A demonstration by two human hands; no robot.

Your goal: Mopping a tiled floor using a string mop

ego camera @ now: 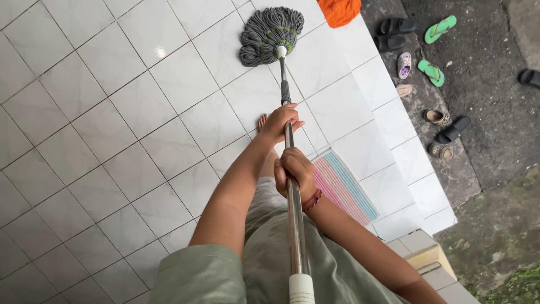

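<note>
I hold a long metal mop handle [294,225] with both hands. My left hand [279,124] grips it higher up the shaft, toward the mop end. My right hand [294,171], with a red bracelet at the wrist, grips it just behind. The grey string mop head [267,35] with green stitching rests on the white tiled floor [112,112] at the top centre. My bare foot [262,122] shows just left of the left hand.
A striped pink and blue mat [346,186] lies at the tile edge to the right. An orange cloth [339,10] sits beyond the mop head. Several sandals, some green [432,72] and some black [396,26], lie on the dark ground at right. A low step [427,256] is at bottom right.
</note>
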